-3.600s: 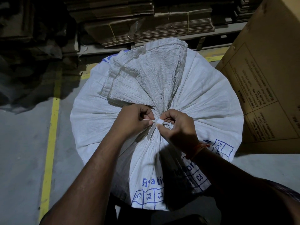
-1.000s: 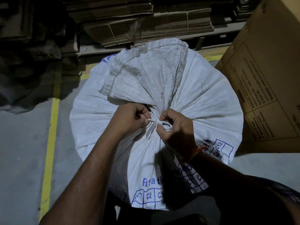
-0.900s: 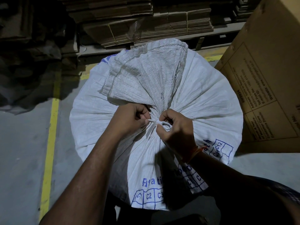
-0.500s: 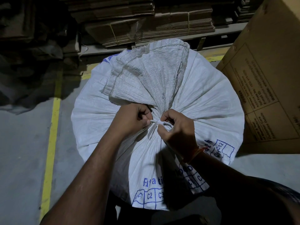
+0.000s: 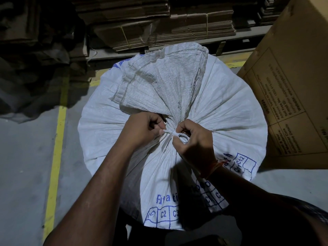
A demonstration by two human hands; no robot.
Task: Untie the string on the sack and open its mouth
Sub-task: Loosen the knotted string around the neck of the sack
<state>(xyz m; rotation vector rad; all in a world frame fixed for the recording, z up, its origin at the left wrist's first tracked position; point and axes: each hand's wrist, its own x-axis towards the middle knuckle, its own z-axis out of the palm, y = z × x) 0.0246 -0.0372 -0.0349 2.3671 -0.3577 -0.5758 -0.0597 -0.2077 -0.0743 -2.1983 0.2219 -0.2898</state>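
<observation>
Hands unmoved, string [image 5: 177, 136] pinched between both grips, sack [image 5: 221, 107] tied

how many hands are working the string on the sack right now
2. The left hand pinches the string on the left side of the sack neck. The right hand grips the string's loop on the right side. The knot itself is partly hidden by fingers.

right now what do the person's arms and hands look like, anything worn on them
Both forearms are bare, with no sleeves in view and no gloves on either hand. The right hand has a thin orange thread band round its wrist. The left hand and its wrist carry nothing: no watch or band. No rings show on the fingers that can be seen.
</observation>
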